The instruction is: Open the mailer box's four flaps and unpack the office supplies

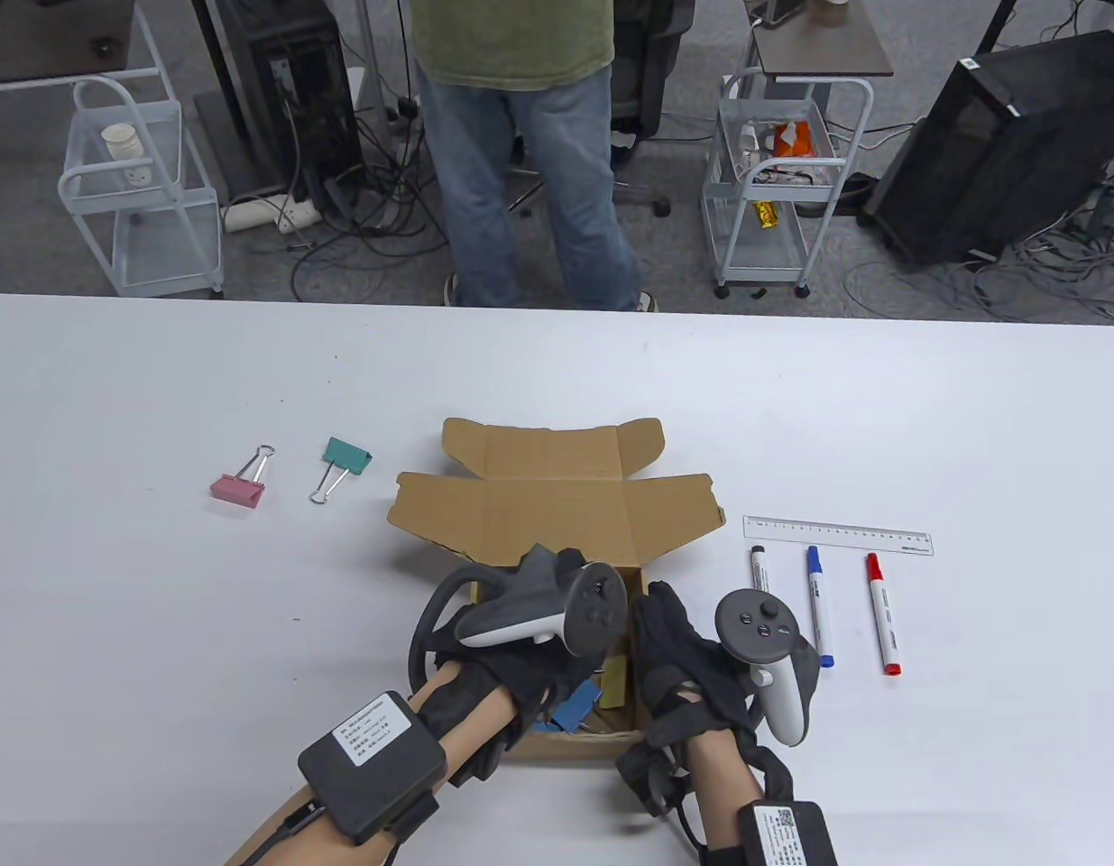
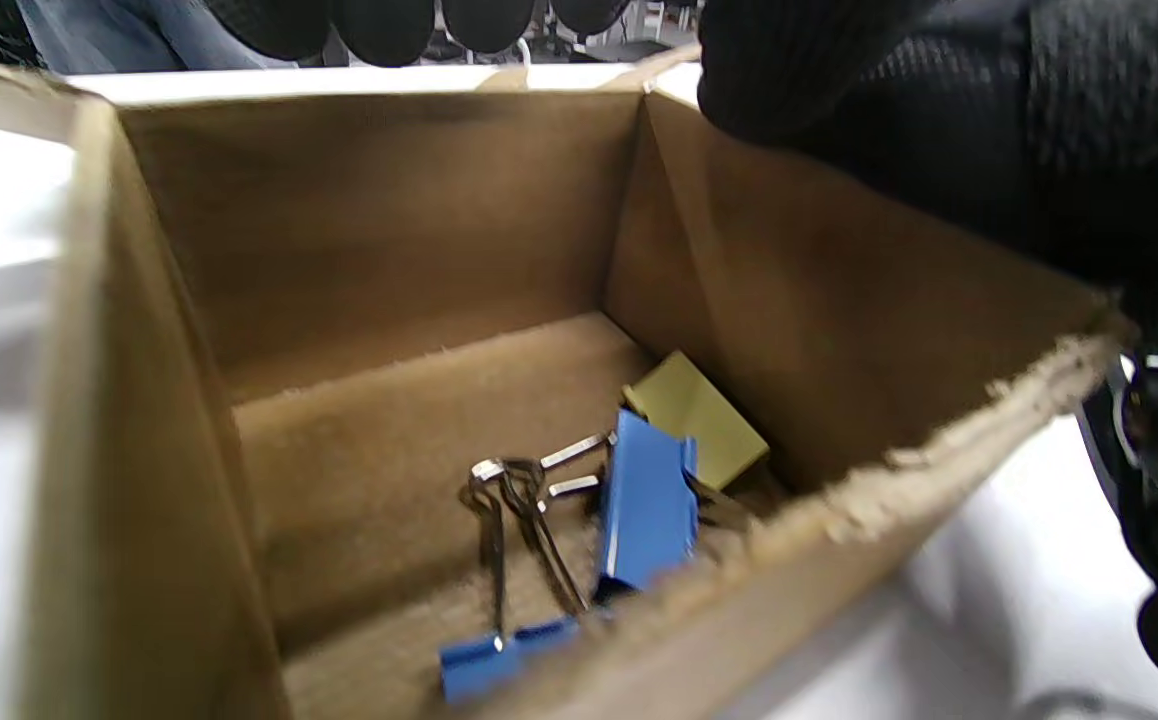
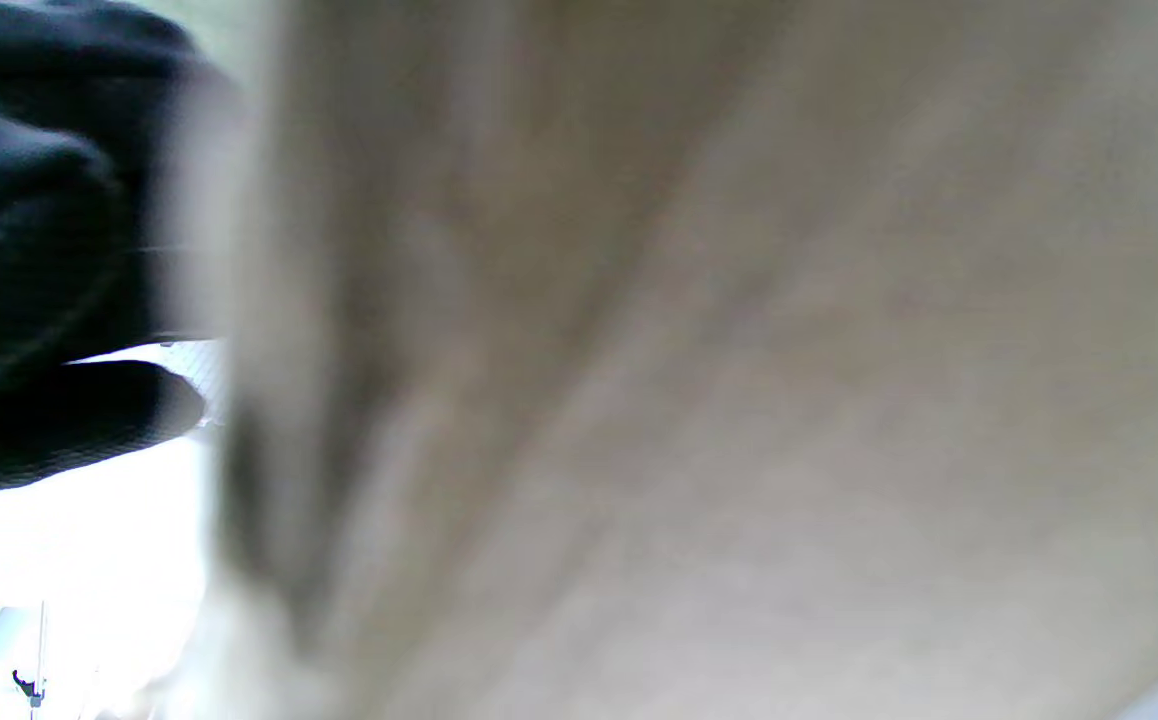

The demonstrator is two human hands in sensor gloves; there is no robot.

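The brown mailer box (image 1: pixel 557 505) stands near the table's front edge with its flaps folded back on the far side. On its floor lie two blue binder clips (image 2: pixel 649 500) and a yellow one (image 2: pixel 699 410); the blue clip (image 1: pixel 576 704) and yellow clip (image 1: pixel 615 681) also peek out in the table view. My left hand (image 1: pixel 520 667) hovers over the box's opening, its fingertips (image 2: pixel 384 25) straight and holding nothing. My right hand (image 1: pixel 678 658) grips the top of the box's right wall (image 2: pixel 839 300). The right wrist view is filled by blurred cardboard (image 3: pixel 739 400) beside my gloved fingers (image 3: pixel 39 250).
A pink clip (image 1: pixel 238 488) and a teal clip (image 1: pixel 345 457) lie left of the box. To its right are a clear ruler (image 1: pixel 836 535) and black (image 1: pixel 760 568), blue (image 1: pixel 819 618) and red (image 1: pixel 883 627) markers. A person (image 1: pixel 529 153) stands beyond the far edge.
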